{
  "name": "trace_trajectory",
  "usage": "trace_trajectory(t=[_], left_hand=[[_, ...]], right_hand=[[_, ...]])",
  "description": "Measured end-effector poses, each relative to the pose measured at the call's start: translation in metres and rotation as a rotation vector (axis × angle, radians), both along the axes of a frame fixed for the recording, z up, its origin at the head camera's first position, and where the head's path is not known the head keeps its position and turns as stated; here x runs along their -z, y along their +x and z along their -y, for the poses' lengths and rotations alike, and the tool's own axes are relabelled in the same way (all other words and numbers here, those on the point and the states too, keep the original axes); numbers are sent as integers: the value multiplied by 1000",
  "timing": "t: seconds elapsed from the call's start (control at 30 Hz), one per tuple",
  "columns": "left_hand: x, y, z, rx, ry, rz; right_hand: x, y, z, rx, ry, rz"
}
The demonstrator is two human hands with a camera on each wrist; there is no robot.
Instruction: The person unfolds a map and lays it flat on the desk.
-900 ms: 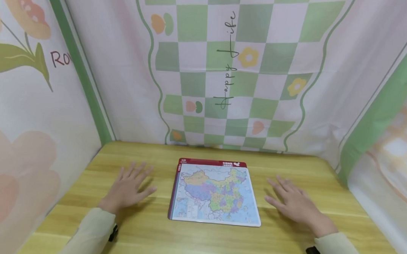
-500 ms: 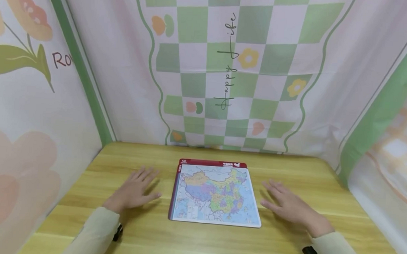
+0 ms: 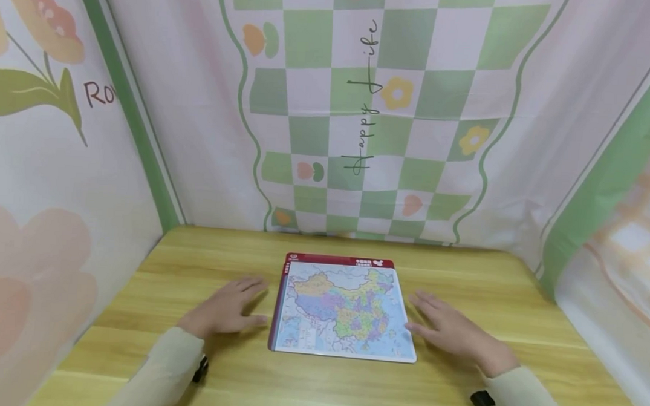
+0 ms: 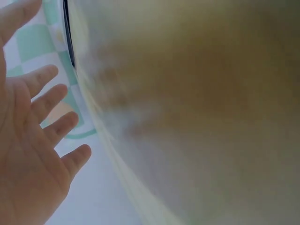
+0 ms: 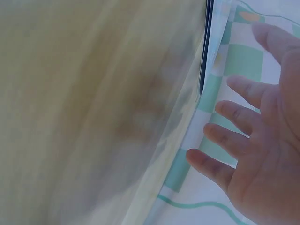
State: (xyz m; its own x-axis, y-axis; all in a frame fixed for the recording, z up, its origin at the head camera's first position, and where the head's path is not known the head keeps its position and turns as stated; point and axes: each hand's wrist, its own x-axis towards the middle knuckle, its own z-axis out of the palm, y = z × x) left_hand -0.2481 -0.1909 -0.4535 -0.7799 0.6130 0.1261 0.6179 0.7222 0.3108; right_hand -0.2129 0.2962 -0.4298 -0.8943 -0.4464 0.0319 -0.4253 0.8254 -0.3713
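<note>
A flat map board (image 3: 344, 310) with a red top border and a coloured map of China lies on the wooden table. Just left of it is my left hand (image 3: 224, 310), palm down, fingers straight and holding nothing. On the other side my right hand (image 3: 452, 330) has its fingers extended, the tips at or very near the board's right edge; whether they touch it I cannot tell. Both wrist views show the palm of the left hand (image 4: 28, 154) and of the right hand (image 5: 267, 150) with spread fingers, the board's dark thin edge (image 5: 205, 56) beyond.
The wood-grain table (image 3: 317, 390) has rounded far corners. Behind it hangs a curtain (image 3: 362, 108) with green and white checks and "Happy Life" lettering. Printed fabric (image 3: 43, 172) closes in the left side, and more fabric (image 3: 623, 240) the right. Black straps sit at both wrists.
Both hands have moved inward toward the map board, the left one rightward and the right one leftward. The board has stayed in place.
</note>
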Motion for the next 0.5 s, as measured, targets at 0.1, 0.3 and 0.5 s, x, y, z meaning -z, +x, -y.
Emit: trace_trajectory(t=[0.1,0.3,0.5], left_hand=[[-2,-2,-7,5,1,28],[-3,-6,-20,46,-6,17],[-6,-8,-30,52,-49,65]], right_hand=[[1,-1,3,-10,-10,37],[0,-2,14,-70,-33,73],[1,-2,23,-100,-31,105]])
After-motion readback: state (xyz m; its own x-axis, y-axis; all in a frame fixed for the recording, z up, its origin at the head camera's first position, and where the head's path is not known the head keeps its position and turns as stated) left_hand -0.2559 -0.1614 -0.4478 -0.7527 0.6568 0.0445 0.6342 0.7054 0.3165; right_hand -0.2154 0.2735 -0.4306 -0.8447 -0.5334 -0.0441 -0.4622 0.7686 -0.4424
